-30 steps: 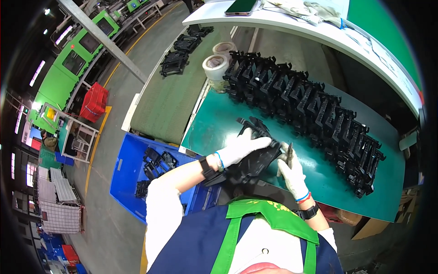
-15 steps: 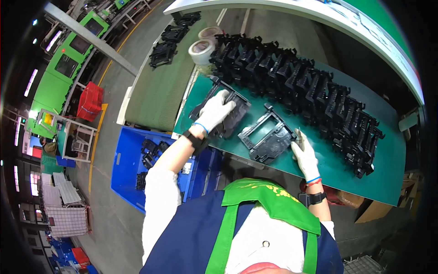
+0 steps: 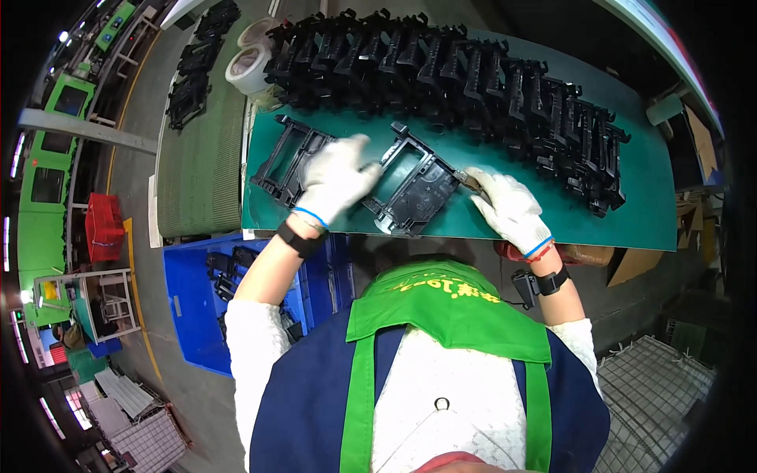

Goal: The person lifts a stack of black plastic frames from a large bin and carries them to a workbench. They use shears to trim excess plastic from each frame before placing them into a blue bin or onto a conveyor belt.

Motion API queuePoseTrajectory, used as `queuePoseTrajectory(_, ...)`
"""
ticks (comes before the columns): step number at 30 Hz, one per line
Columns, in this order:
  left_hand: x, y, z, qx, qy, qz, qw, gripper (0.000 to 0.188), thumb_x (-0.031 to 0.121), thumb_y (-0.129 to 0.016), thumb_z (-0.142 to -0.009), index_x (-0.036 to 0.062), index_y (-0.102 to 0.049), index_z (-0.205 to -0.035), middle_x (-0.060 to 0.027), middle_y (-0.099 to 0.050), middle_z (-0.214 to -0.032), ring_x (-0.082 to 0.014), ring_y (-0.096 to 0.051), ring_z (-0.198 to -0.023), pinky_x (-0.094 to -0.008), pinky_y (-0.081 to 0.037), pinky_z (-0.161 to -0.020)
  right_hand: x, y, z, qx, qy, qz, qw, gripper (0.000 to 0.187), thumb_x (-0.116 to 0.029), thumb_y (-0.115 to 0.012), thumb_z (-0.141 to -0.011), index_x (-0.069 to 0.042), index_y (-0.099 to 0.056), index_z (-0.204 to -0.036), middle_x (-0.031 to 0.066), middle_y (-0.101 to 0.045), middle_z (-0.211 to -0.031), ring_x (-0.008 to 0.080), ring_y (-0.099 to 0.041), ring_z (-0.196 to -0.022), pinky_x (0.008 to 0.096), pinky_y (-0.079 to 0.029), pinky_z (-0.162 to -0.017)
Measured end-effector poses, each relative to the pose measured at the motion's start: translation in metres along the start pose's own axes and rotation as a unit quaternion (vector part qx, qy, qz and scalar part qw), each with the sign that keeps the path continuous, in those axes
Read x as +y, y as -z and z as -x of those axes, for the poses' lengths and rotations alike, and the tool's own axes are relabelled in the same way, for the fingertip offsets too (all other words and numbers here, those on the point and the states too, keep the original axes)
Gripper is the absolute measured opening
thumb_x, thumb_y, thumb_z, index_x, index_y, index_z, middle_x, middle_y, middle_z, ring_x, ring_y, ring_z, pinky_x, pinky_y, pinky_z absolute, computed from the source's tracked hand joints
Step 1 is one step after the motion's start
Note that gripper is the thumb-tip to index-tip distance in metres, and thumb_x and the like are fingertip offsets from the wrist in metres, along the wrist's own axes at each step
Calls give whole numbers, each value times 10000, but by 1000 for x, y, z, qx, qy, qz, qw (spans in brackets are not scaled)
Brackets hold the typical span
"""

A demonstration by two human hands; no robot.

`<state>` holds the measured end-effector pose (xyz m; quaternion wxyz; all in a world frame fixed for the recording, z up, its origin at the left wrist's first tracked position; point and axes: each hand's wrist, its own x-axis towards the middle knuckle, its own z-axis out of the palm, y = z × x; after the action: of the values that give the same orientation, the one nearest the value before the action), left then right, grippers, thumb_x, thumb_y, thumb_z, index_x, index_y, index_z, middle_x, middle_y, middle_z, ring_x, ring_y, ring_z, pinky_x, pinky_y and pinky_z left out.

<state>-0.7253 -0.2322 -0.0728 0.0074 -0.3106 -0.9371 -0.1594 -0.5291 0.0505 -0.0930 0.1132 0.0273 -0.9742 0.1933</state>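
Observation:
Two black plastic frames lie side by side on the green tabletop. Over the right end of the left frame is my left hand, in a white glove. Motion blurs its fingers, but the thumb stands apart and nothing shows in the grasp. The right frame has an open window and a solid panel. At its right corner my gloved right hand is closed on a slim dark tool, mostly hidden by the fingers. Whether the tool touches the frame, I cannot tell.
A long row of similar black frames stands packed along the table's far side. White tape rolls sit at its left end. Further left, a green conveyor belt carries several black parts. Below it stands a blue bin with parts inside.
The whole view has shifted and turned. My left hand has come off the middle of the left frame toward the right frame. My right hand stays at the right frame's corner.

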Motion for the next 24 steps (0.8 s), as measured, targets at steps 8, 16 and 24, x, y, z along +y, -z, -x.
queuePoseTrajectory(8, 0, -50, -8, -86, -153, -133, 975, 533, 183, -610, -920, 129, -590, -1449, -124, -730, -965, -328, -726, -885, -472, -583, -695, -11, 47, -29, -139, -3, 89, 986, 400, -283, -671, -958, -177, -643, -1343, 123, -701, -1011, 346, -672, -990, 464, -549, -887)
queuePoseTrajectory(16, 31, 28, -11, -65, -362, -223, 903, 563, 134, -601, -929, 209, -564, -1486, -84, -714, -862, -269, -713, -832, -404, -587, -630, 6, 58, -62, -114, 74, 44, 990, 379, -312, -659, -949, -182, -667, -1305, 109, -717, -963, 336, -698, -938, 467, -566, -823)
queuePoseTrajectory(24, 42, 34, -16, -62, -403, -279, 870, 534, 220, -606, -978, 271, -560, -1508, -25, -681, -794, -207, -693, -787, -365, -570, -581, 9, 66, -84, -246, 69, 5, 967, 438, -305, -674, -916, -207, -678, -1343, 137, -721, -934, 333, -727, -897, 470, -588, -771)
